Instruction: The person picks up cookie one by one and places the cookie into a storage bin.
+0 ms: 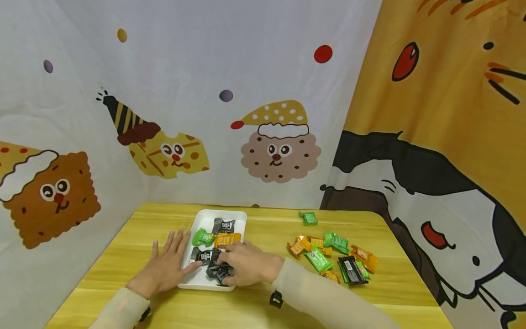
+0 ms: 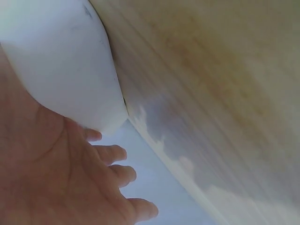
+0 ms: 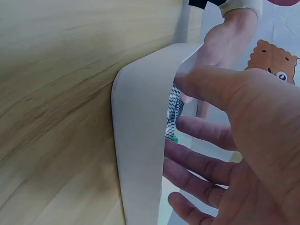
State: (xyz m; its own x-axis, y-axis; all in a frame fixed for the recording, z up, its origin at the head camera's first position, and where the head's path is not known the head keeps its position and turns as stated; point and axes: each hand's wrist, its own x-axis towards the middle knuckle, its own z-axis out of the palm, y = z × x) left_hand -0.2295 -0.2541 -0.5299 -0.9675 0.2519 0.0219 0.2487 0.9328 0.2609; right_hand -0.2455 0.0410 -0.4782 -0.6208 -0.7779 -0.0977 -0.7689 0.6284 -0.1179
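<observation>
A white tray (image 1: 211, 213) lies on the table with several small wrapped snacks in it: a green packet (image 1: 203, 237), an orange packet (image 1: 227, 240) and black packets (image 1: 202, 256). My right hand (image 1: 249, 263) reaches over the tray's near right part, thumb and index finger about a black packet (image 1: 223, 274). In the right wrist view, a checkered black-and-white wrapper (image 3: 173, 108) shows between thumb and index finger; the other fingers hang loosely bent. My left hand (image 1: 166, 265) lies along the tray's left side, fingers straight and spread, thumb across the rim. It holds nothing.
Right of the tray lies a loose group of packets: orange (image 1: 299, 246), light green (image 1: 318, 259), green (image 1: 336, 241) and black (image 1: 352, 270). One green packet (image 1: 308, 218) sits apart near the table's back edge. Printed cloth (image 1: 267, 59) hangs behind the wooden table (image 1: 263, 308).
</observation>
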